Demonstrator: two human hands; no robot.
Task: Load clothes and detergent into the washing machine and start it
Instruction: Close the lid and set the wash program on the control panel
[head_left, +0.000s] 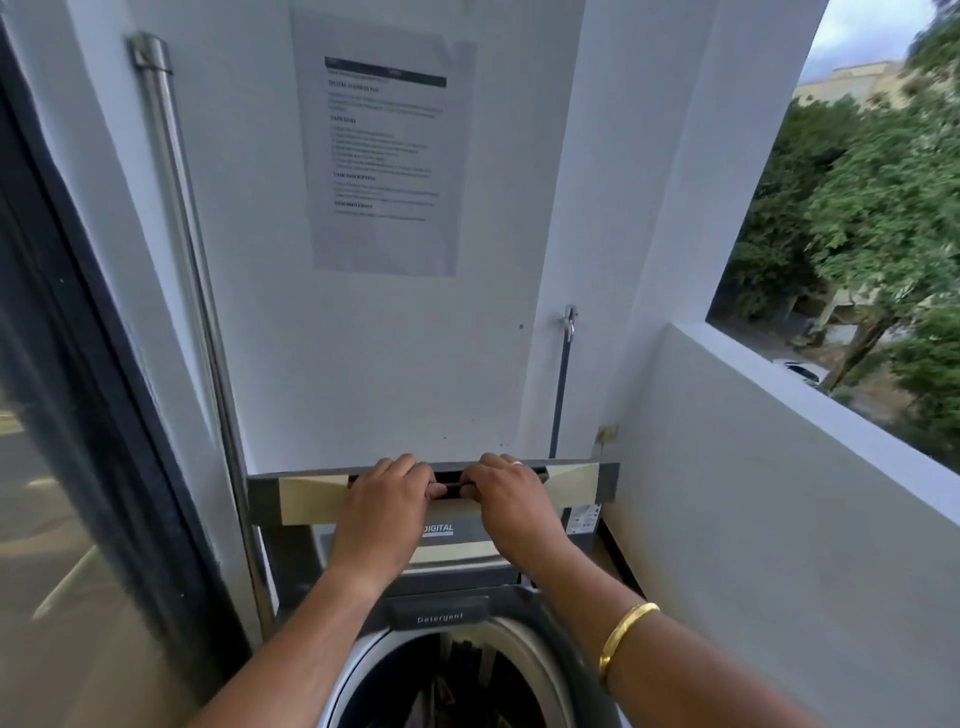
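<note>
A top-loading washing machine (374, 644) stands below me with its lid (311, 499) raised upright against the wall. Both hands grip the lid's top edge at its handle slot: my left hand (387, 512) on the left, my right hand (506, 501) on the right, fingers curled over the rim. Dark clothes (457, 691) lie inside the open drum. A compartment marked "Detergent" (440, 616) sits shut at the back rim of the drum. A gold bangle circles my right wrist.
A printed sheet (384, 150) is stuck on the white wall above. A metal pipe (182, 234) runs down the left, beside a dark-framed glass door (78, 415). A tap with hose (569, 322) is on the wall. A low balcony wall (779, 519) is on the right.
</note>
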